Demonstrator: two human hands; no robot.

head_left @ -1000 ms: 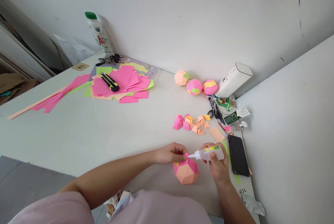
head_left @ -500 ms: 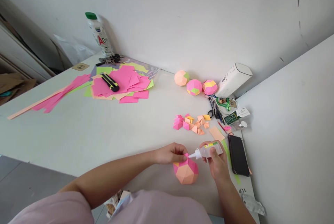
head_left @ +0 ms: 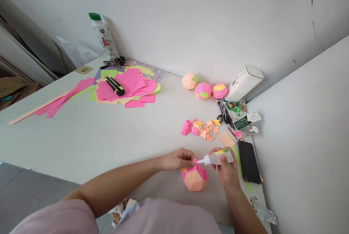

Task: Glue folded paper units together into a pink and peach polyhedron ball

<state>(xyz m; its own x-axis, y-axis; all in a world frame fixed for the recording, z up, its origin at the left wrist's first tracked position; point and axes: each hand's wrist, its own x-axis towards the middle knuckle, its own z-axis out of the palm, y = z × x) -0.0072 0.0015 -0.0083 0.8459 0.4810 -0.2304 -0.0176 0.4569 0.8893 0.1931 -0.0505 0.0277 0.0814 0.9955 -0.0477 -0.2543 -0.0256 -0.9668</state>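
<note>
Close to the table's front edge, my left hand [head_left: 180,159] pinches the top of a faceted paper ball [head_left: 194,180] in peach and pink, with a bit of yellow. My right hand [head_left: 227,170] is wrapped round a clear glue bottle [head_left: 219,157], tipped on its side. Its white nozzle points left, and the tip is at the pink paper beside my left fingertips. Whether glue is coming out is too small to tell. Beyond my hands lie small folded paper pieces, some pink [head_left: 186,128] and some peach [head_left: 206,130].
Three finished-looking paper balls [head_left: 203,91] sit by the wall, near a white box [head_left: 244,83]. Scissors [head_left: 220,118], a small jar [head_left: 252,130] and a phone [head_left: 249,162] lie along the right. At left are paper sheets [head_left: 131,84] with a utility knife [head_left: 115,86], and a white bottle [head_left: 105,37].
Hardly anything differs. The glue bottle and my right hand have shifted very slightly to the right, while my left hand keeps its pinch on the ball.
</note>
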